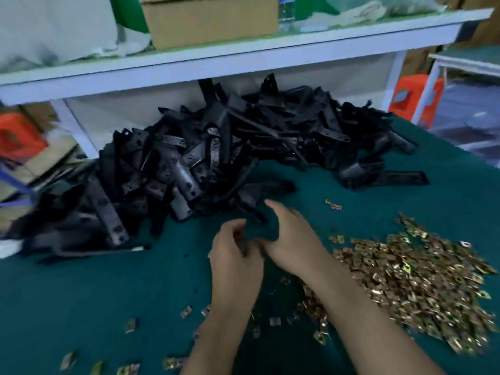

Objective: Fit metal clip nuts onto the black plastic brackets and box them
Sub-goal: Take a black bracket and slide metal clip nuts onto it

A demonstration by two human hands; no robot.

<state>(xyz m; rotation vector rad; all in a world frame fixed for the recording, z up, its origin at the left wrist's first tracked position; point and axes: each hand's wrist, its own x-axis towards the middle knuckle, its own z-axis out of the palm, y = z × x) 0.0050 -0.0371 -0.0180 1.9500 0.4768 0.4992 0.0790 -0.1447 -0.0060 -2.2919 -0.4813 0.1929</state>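
Both my hands meet over the green table [108, 293]. My left hand [235, 255] has its fingers curled in, and my right hand [293, 234] touches it at the thumb, forefinger raised. Blur hides whatever sits between them, so I cannot tell if either holds anything. Black brackets [211, 158] lie heaped just beyond, under a white shelf [243, 52]; the heap's left end smears into shadow. Clip nuts [422, 288] are piled at my right, partly behind my forearm, with strays cut off at the bottom edge.
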